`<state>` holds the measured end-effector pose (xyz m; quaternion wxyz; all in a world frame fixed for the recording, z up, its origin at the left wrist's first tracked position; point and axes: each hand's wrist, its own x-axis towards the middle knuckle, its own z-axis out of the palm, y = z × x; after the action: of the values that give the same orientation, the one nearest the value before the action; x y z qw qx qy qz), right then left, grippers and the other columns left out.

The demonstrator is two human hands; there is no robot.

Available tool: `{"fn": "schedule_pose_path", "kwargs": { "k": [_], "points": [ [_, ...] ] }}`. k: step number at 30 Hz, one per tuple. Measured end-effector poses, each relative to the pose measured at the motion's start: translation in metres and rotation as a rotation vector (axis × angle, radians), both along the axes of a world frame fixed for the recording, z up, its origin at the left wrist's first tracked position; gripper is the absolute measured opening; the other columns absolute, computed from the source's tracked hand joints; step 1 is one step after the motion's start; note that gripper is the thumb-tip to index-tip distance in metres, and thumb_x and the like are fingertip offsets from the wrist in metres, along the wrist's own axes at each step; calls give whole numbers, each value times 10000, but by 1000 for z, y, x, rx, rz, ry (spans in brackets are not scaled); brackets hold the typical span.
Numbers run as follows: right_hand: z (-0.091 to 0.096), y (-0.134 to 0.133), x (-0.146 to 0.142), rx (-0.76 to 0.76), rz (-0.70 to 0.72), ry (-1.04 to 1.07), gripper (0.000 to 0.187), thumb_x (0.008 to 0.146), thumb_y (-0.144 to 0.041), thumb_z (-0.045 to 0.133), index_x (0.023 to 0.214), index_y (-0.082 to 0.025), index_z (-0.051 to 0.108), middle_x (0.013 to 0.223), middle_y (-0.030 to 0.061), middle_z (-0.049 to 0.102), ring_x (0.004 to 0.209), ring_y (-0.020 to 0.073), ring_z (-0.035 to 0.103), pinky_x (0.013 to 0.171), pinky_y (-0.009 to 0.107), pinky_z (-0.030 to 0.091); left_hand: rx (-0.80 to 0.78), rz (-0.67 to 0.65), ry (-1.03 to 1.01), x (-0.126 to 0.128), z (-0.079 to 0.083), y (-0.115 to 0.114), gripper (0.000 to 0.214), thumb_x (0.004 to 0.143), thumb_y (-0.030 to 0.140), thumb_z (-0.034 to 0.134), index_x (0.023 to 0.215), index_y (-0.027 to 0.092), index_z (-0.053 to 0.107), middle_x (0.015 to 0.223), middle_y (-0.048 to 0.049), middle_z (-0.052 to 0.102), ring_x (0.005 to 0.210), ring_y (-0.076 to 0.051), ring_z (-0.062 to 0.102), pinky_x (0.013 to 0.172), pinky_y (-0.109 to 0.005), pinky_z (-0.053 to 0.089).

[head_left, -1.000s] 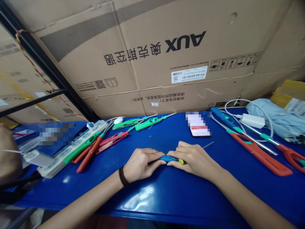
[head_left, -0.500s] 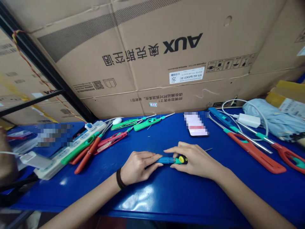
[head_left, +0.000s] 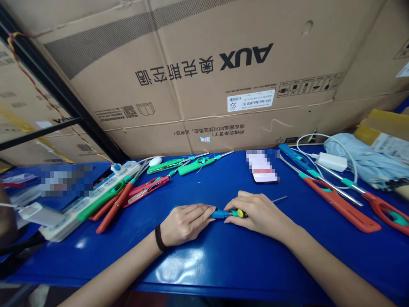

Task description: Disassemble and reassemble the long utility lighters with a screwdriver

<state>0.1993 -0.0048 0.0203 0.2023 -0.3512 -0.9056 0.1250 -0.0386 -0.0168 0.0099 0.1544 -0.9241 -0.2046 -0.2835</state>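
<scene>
Item: blue plastic tool body point(head_left: 220, 214), held between your hands above the blue workbench point(head_left: 191, 266). Left hand point(head_left: 187, 224): fingers pressed along it. Right hand point(head_left: 258, 213): pinching the yellow end point(head_left: 240, 213) (fingers closed tighter than a moment ago).

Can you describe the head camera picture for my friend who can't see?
Left hand and right hand hold a small blue tool with a yellow end over a blue table. Long red and green tools and a white power strip lie before a cardboard AUX box.

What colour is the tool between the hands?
Slim plastic tool: blue, with a green and yellow end; head view.
</scene>
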Motion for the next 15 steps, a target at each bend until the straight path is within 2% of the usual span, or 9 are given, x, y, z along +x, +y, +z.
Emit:
{"fn": "schedule_pose_path", "kwargs": {
  "k": [4, 8, 15],
  "points": [
    [-1, -1, -1, 112, 22, 6, 231, 850, -386, 594, 987, -206, 638, 822, 16, 658, 782, 157, 579, 606, 240, 420, -85, 64, -28, 0, 1, -2, 269, 891, 210, 542, 1147, 133, 566, 906, -50, 713, 766, -132, 685, 674, -226, 580],
    [-1, -2, -2, 193, 57, -29, 230, 906, -358, 511, 1000, -193, 641, 858, 23, 673, 777, 159, 560, 623, 258, 437, -182, 103, -41, 2, 1, -4, 255, 896, 231, 530, 1134, 156, 582, 918, -47, 708, 759, -137, 680, 651, -227, 569],
    [-5, 1, -1, 353, 59, -98, 250, 938, -297, 449, 966, -149, 649, 753, 41, 633, 712, 173, 538, 559, 276, 408, -297, 176, 53, 18, 7, -1, 266, 927, 278, 473, 1143, 175, 587, 1075, -59, 681, 891, -182, 675, 739, -282, 570]
  ]
}}
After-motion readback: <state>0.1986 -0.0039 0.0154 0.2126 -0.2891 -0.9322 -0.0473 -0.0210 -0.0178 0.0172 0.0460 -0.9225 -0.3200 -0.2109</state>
